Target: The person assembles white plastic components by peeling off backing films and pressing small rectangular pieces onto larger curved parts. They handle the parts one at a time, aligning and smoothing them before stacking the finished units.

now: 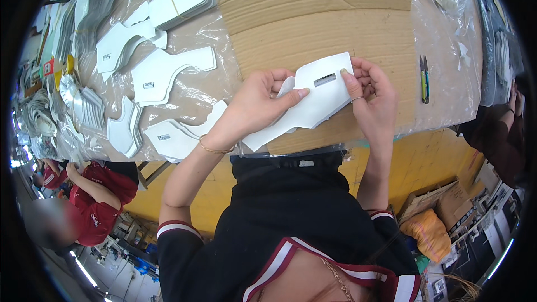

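A small stack of white cut pieces, with a dark printed label on top, is held up over a brown cardboard sheet. My left hand grips its left side, thumb on the top face and fingers curled behind. At the upper right corner my right hand pinches the stack between thumb and fingers. To the left lie more shaped white pieces in layers, some bearing similar dark prints. Another white stack rests by my left forearm.
A banded stack of white pieces lies at the far left. Two slim pen-like tools rest right of the cardboard. Clear plastic film covers the table. Co-workers sit at left, one in a red shirt, and at right. An orange sack stands below right.
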Motion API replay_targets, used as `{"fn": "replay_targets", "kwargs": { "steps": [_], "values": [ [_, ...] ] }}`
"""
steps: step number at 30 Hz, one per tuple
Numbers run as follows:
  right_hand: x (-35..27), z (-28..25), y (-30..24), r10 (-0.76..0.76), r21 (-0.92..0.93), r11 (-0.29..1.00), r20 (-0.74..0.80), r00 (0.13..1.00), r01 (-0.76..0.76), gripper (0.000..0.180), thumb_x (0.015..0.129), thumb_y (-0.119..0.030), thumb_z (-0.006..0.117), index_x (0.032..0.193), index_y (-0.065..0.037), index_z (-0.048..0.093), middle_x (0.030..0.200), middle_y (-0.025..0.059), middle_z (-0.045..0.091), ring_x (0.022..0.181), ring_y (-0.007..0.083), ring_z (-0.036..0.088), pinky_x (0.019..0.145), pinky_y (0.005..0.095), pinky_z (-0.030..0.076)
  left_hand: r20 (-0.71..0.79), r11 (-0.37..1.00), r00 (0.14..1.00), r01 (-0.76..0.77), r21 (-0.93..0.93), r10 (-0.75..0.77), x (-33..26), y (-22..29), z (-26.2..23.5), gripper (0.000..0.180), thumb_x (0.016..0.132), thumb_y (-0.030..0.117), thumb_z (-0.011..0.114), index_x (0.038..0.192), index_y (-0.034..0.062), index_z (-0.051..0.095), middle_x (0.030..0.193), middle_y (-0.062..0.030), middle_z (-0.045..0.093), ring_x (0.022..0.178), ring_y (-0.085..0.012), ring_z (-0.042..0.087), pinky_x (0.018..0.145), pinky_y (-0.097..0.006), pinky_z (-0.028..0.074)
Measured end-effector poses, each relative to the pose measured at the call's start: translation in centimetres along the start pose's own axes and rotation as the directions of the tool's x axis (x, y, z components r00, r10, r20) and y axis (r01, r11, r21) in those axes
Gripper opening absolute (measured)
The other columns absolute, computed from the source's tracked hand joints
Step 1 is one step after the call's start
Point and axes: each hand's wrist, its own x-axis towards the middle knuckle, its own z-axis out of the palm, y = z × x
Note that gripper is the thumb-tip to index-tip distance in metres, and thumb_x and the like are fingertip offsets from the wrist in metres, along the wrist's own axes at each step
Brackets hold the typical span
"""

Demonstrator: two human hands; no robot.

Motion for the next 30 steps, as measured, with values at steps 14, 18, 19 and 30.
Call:
{"fn": "replay_targets", "kwargs": {
  "steps": [14,18,19,30],
  "values": [
    [0.1,0.9,0.9,0.009,-0.113,0.994,-0.054,0.999,-0.015,0.018,0.089,-0.009,0.071,0.105,-0.001,0.067,0.079,0.0065,0.06,0.063,0.0135,0.055,0.055,0.0267,0.046,-0.209,0.973,0.974,-0.042,0.227,0.091,0.5,-0.1,0.9,0.026,0.091,0.011,0.07,0.109,-0.0038,0.059,0.081,-0.0097,0.073,0.072,-0.0062,0.066,0.058,-0.02,0.049],
    [0.0,1.0,0.9,-0.001,-0.147,0.989,-0.06,0.998,-0.008,0.018,0.088,-0.01,0.072,0.104,-0.002,0.067,0.08,0.0069,0.06,0.062,0.0142,0.055,0.055,0.0277,0.046,-0.21,0.967,0.974,-0.028,0.253,0.083,0.4,0.0,1.0,0.028,0.09,0.009,0.07,0.11,-0.0006,0.054,0.076,-0.0098,0.072,0.069,-0.0058,0.065,0.056,-0.02,0.047],
    [0.0,1.0,0.9,-0.002,-0.156,0.988,-0.058,0.998,-0.007,0.018,0.088,-0.01,0.072,0.104,-0.002,0.067,0.08,0.0069,0.06,0.062,0.0143,0.055,0.055,0.0278,0.046,-0.211,0.967,0.974,-0.028,0.254,0.084,0.5,0.0,1.0,0.028,0.09,0.009,0.07,0.11,0.0,0.053,0.076,-0.01,0.072,0.069,-0.0059,0.065,0.056,-0.02,0.047],
    [0.2,0.8,0.7,0.004,-0.178,0.984,-0.045,0.999,-0.012,0.017,0.089,-0.01,0.071,0.103,-0.002,0.066,0.079,0.0064,0.059,0.061,0.0144,0.053,0.054,0.0282,0.044,-0.212,0.967,0.974,-0.019,0.254,0.074,0.5,-0.1,1.1,0.029,0.089,0.009,0.071,0.109,-0.0004,0.052,0.08,-0.0126,0.072,0.072,-0.0088,0.068,0.057,-0.022,0.05]
  ]
}}
